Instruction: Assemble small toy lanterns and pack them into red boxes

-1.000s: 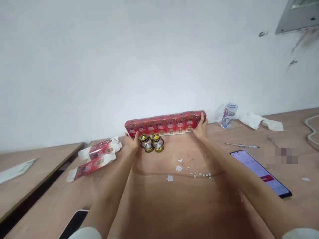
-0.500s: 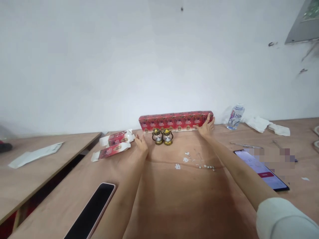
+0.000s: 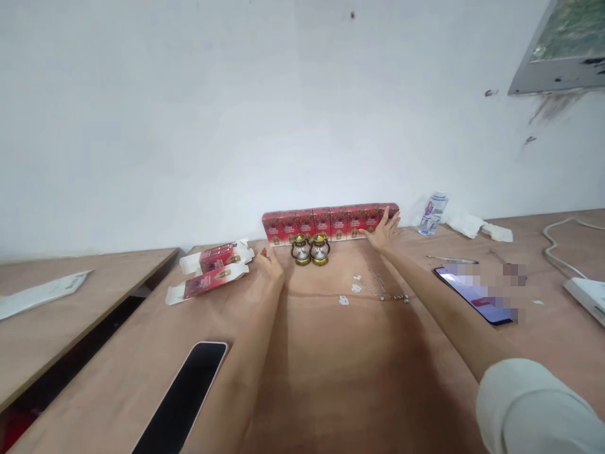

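The table (image 3: 331,378) stretches out beneath both my arms, and at its far side, along the wall, stands the row of red boxes (image 3: 322,222), set side by side; they look closed, so I cannot tell what is in them. My right hand (image 3: 384,234) is spread wide against the right end of that row, thumb and fingers on the fronts, not wrapped around any box. My left hand (image 3: 271,265) has its fingers loosely parted and holds nothing, just off the row's left end; I cannot tell whether its fingertips touch anything. By my left forearm lies a dark phone (image 3: 182,397), and near my right forearm a lit phone (image 3: 454,282). Two cartons (image 3: 212,282) lie left of my left hand with their white flaps out, insides hidden from me. A clear bottle (image 3: 432,214) stands right of the row; how full, I cannot tell. Two lanterns (image 3: 301,250) stand upright in front of the boxes, between my hands. Nearer me lie white bits (image 3: 343,301).
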Demonstrator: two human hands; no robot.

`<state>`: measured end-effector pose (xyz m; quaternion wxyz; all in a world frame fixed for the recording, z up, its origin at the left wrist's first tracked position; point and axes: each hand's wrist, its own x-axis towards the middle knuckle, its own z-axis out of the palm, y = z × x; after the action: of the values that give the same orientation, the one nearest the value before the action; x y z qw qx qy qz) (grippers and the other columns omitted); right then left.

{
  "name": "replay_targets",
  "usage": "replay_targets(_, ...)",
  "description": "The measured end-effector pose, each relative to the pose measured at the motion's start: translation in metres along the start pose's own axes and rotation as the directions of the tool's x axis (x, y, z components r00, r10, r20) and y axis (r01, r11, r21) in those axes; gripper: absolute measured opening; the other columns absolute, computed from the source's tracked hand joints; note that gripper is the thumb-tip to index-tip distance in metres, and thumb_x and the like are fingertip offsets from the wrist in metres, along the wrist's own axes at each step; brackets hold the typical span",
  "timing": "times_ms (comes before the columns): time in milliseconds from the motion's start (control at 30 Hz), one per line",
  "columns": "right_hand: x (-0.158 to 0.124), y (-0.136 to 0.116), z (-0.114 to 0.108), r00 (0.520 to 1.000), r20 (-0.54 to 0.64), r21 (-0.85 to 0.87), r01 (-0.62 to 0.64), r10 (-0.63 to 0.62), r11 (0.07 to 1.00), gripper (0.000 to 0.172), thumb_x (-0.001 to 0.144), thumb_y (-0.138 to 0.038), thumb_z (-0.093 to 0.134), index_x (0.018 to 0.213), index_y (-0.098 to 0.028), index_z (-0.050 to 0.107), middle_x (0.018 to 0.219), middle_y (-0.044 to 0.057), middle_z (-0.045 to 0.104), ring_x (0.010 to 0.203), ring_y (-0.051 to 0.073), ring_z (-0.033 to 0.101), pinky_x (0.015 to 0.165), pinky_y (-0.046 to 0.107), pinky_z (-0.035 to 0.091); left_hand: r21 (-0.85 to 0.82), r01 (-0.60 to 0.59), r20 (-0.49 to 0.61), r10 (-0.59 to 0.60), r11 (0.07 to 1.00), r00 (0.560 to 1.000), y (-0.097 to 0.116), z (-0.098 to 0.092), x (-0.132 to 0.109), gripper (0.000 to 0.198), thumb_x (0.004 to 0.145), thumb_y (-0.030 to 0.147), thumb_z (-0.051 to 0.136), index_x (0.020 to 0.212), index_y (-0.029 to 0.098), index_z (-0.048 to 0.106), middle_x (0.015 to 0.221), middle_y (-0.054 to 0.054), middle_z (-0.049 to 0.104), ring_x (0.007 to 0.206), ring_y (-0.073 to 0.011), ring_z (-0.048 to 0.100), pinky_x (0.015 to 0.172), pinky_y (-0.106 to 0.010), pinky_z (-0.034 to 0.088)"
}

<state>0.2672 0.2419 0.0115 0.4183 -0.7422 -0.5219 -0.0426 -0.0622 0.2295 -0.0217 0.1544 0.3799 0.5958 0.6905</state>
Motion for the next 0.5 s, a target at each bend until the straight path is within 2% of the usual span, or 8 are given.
replay_targets(100,-0.038,-0.011,-0.013,0.982,-0.127,0.063,0.147,-0.139,0.987,0.088,0.082,-0.060,0.044,0.145,-0.015,0.003,0.150,0.025,0.002,0.138,0.041,0.010,0.100,0.067,0.018,0.000,0.016,-0.007,-0.016,1.000,1.000,-0.001,-0.004,-0.005,0.023,0.084,0.021,0.050,0.104,0.014,0.044,0.116,-0.015,0.049,0.118,-0.0243,0.046,0.103,-0.042,0.035)
replay_targets(200,-0.096,-0.017,-0.035,0.924,-0.208,0.140,0.353,-0.321,0.925,0.067,0.088,-0.042,0.041,0.143,-0.018,0.012,0.148,0.020,0.014,0.135,0.033,0.024,0.103,0.058,0.028,0.010,0.028,0.021,-0.028,1.000,0.999,-0.003,-0.011,-0.012,0.025,0.078,0.016,0.055,0.100,0.016,0.045,0.112,-0.010,0.051,0.117,-0.0226,0.047,0.104,-0.040,0.034)
replay_targets(300,-0.157,-0.015,-0.062,0.802,-0.133,0.133,0.596,-0.582,0.792,0.053,0.088,-0.032,0.045,0.136,-0.015,0.031,0.139,0.020,0.036,0.124,0.031,0.040,0.099,0.052,0.035,0.020,0.017,0.131,-0.019,1.000,0.991,-0.004,-0.014,-0.020,0.026,0.073,0.012,0.057,0.096,0.017,0.047,0.107,-0.008,0.055,0.112,-0.0212,0.052,0.102,-0.040,0.037)
replay_targets(400,-0.196,-0.013,-0.085,0.631,0.037,0.141,0.764,-0.775,0.629,0.040,0.088,-0.022,0.044,0.127,-0.016,0.046,0.124,0.014,0.056,0.117,0.026,0.047,0.097,0.044,0.037,0.006,-0.028,0.313,0.025,1.000,0.949,-0.001,-0.011,-0.027,0.038,0.065,0.009,0.063,0.101,0.016,0.050,0.108,-0.009,0.060,0.107,-0.0206,0.057,0.097,-0.037,0.043)
replay_targets(467,-0.205,-0.014,-0.093,0.575,0.105,0.145,0.798,-0.811,0.585,0.041,0.088,-0.018,0.043,0.128,-0.016,0.048,0.119,0.012,0.061,0.114,0.024,0.050,0.096,0.041,0.037,-0.012,-0.063,0.415,0.062,0.998,0.908,0.002,-0.007,-0.030,0.053,0.057,0.007,0.069,0.106,0.017,0.051,0.111,-0.010,0.062,0.107,-0.0220,0.059,0.094,-0.036,0.045)
replay_targets(500,-0.207,-0.015,-0.095,0.570,0.126,0.141,0.800,-0.812,0.584,0.042,0.087,-0.017,0.042,0.128,-0.017,0.048,0.118,0.011,0.062,0.113,0.023,0.051,0.094,0.041,0.038,-0.020,-0.080,0.447,0.081,0.997,0.891,0.004,-0.005,-0.031,0.059,0.054,0.007,0.071,0.109,0.017,0.051,0.111,-0.010,0.062,0.106,-0.0230,0.060,0.093,-0.037,0.046)
